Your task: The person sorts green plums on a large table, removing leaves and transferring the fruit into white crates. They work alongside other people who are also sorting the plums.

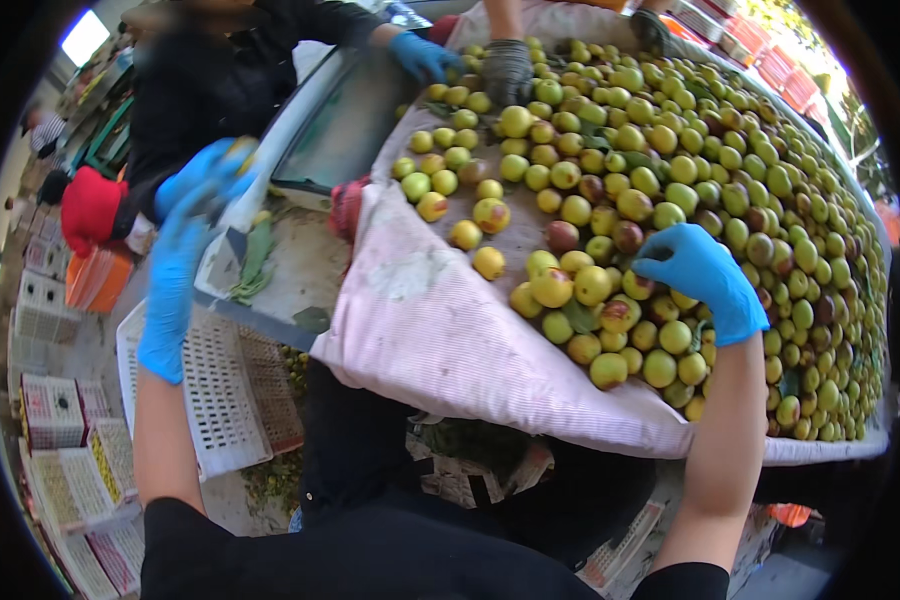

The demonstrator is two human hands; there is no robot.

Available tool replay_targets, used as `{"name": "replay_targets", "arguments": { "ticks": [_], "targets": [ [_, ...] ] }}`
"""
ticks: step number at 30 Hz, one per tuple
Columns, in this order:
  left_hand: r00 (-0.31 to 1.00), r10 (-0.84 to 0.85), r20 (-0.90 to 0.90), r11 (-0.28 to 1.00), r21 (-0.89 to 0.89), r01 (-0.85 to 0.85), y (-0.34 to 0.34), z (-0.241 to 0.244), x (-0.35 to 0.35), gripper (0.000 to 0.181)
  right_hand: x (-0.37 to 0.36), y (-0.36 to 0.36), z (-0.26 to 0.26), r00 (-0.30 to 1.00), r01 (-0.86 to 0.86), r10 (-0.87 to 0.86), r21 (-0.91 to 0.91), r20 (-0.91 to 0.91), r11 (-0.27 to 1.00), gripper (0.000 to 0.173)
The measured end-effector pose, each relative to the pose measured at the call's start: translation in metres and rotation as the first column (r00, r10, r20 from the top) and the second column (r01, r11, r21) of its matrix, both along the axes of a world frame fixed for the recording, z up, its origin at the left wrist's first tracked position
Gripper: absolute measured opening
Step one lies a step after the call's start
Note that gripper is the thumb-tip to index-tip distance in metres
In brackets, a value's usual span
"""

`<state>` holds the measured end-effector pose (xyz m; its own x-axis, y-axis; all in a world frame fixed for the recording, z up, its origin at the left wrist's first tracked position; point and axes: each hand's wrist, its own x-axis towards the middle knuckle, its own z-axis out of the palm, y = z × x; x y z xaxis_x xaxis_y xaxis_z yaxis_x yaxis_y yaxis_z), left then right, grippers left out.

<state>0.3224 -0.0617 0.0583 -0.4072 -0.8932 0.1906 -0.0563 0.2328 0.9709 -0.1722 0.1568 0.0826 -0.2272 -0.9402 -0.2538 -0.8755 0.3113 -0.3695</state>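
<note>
A broad heap of green and reddish-brown jujube-like fruits (pixel 675 172) lies on a pink striped cloth (pixel 450 345) over a sloping table. My right hand (pixel 697 277), in a blue glove, is on the near part of the heap with its fingers curled down at a fruit; whether it grips one cannot be told. My left hand (pixel 184 240), also blue-gloved and blurred, is raised at the left over the edge of a metal chute (pixel 300 232). Its fingers are partly hidden beside a co-worker's blue-gloved hand (pixel 217 169), near a yellowish fruit. Leaves (pixel 255 255) lie on the chute.
A white plastic crate (pixel 217 382) stands below the chute at the left. Across the table, a co-worker's other blue glove (pixel 424 56) and another person's grey glove (pixel 508 71) touch the fruits. Stacked crates (pixel 52 412), an orange crate (pixel 97 277) and a person in red are at the far left.
</note>
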Motion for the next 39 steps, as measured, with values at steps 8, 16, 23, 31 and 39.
{"name": "replay_targets", "arguments": {
  "ticks": [8,16,23,31,39],
  "targets": [
    [0.482,-0.289,0.827,0.448,-0.328,0.832,0.048,-0.024,-0.251,0.048,0.0,0.004,-0.004,0.988,0.078,-0.082,-0.039,-0.13,0.996,0.024],
    [0.667,-0.29,0.686,0.531,-0.464,0.709,0.026,-0.045,-0.293,0.019,0.007,0.001,0.0,0.975,0.107,-0.102,0.012,-0.198,0.994,0.025],
    [0.423,-0.422,0.802,0.338,-0.293,0.894,0.082,-0.026,-0.281,0.029,0.005,0.0,0.0,0.977,0.137,-0.131,0.021,-0.17,0.99,0.028],
    [0.692,-0.332,0.641,0.619,-0.406,0.673,0.004,-0.059,-0.305,0.054,0.009,-0.002,0.009,0.982,0.13,-0.125,0.032,-0.142,0.991,0.028],
    [0.432,-0.061,0.9,0.431,-0.367,0.825,0.026,-0.067,-0.333,0.059,0.006,0.001,0.005,0.975,0.14,-0.13,0.045,-0.178,0.989,0.028]
  ]
}}
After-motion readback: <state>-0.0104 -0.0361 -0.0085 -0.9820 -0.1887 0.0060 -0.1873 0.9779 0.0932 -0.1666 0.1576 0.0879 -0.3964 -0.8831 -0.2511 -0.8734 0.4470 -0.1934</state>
